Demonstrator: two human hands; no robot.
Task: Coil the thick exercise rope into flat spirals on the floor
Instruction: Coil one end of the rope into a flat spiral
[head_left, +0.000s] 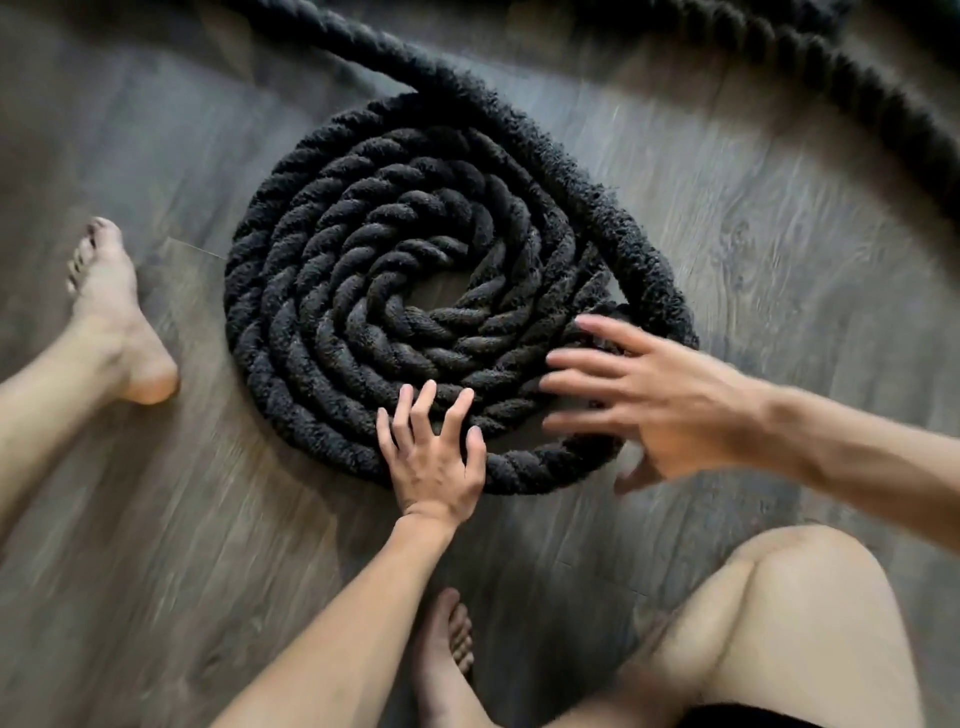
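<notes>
Two bare legs frame the scene. At the far left, the left foot (104, 306) is planted on the grey-brown wooden floor (779, 234), toes pointing away, well apart from the rope.

Next comes the thick black rope (332, 249), which lies on the floor in the middle of the view, wound into a flat spiral of several turns around a small open centre where the boards show through. From the far edge of the spiral the rope runs off towards the upper left and out of view.

At the near edge of the coil is the left hand (436, 462). Its fingers are spread wide and slightly bent, fingertips resting on the outer turns, with nothing gripped. Below it, near the bottom edge, the right foot (447, 644) rests on the boards.

Further right, the right hand (654, 400) is over the near right part of the spiral, fingers extended and fanned out, thumb pointing down towards the floor. It holds nothing, and it is badly blurred (so whether it actually touches the rope cannot be told). Between the two hands a sliver of floor shows between the outermost turn and the next one in.

In the lower right corner is the bent right knee (779, 613). Another stretch of rope (841, 78) crosses the upper right corner, apart from the spiral.
</notes>
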